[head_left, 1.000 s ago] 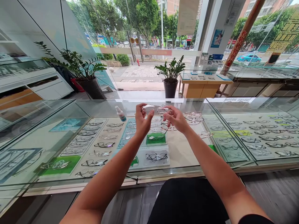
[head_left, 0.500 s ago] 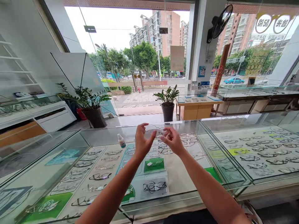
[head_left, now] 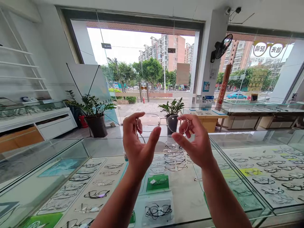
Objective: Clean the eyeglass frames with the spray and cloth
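Observation:
A pair of thin round wire-rimmed eyeglasses (head_left: 163,118) is held up in front of me, above the glass display counter (head_left: 190,190). My left hand (head_left: 140,139) grips its left side, fingers curled behind the rim and temple, thumb raised near the bridge. On the other side my right hand (head_left: 194,136) has its fingers on the right rim and temple, with the thumb below the lens. Beneath both hands, rows of eyeglasses (head_left: 174,155) lie inside the counter. A small bottle (head_left: 125,156) is mostly hidden behind my left wrist.
Green cards (head_left: 157,183) and black-framed glasses (head_left: 158,210) are in the counter's near part. Another glass case (head_left: 266,171) adjoins at the right. Potted plants (head_left: 96,125) stand on the floor by the glass front. A fan (head_left: 223,47) hangs on the pillar.
Both hands have risen and come closer to my view with the eyeglasses, which now stand higher against the window. My view has tilted upward.

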### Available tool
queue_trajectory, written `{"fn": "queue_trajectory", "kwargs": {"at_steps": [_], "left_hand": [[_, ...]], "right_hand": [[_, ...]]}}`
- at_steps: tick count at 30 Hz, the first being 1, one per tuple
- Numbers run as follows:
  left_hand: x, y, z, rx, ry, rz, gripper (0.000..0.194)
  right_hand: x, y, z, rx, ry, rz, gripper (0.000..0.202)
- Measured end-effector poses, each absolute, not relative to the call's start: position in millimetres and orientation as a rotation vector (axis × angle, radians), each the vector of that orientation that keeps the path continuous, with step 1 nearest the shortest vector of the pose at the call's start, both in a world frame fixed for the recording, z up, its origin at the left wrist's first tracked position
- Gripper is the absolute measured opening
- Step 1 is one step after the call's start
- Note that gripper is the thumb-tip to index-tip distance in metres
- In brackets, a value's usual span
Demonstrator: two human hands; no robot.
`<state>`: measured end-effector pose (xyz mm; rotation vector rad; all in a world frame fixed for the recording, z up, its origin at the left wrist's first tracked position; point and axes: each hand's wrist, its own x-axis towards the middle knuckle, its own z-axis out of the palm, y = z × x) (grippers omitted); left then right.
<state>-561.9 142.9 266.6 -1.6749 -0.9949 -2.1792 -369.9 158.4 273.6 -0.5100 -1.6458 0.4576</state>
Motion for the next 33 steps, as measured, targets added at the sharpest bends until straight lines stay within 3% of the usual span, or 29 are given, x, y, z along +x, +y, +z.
{"fn": "queue_trajectory", "kwargs": {"at_steps": [8,15,33], "left_hand": [[-564.4,152.3,264.2,-1.710,-0.978,-2.040,0.056],[-563.7,180.2,256.2,-1.677,-1.035,-1.955,0.057],[-558.7,184.5,251.9,-1.702,-0.916,-2.135,0.070]], "right_hand": [[-358.7,168.6,271.2,-0.554,-1.695,0.207,0.053],[-349.8,194.2,272.0,-0.710,-1.721,-0.134,0.053],[-349.3,175.5,272.6,-0.712,-1.648,-0.216,0.049]]}}
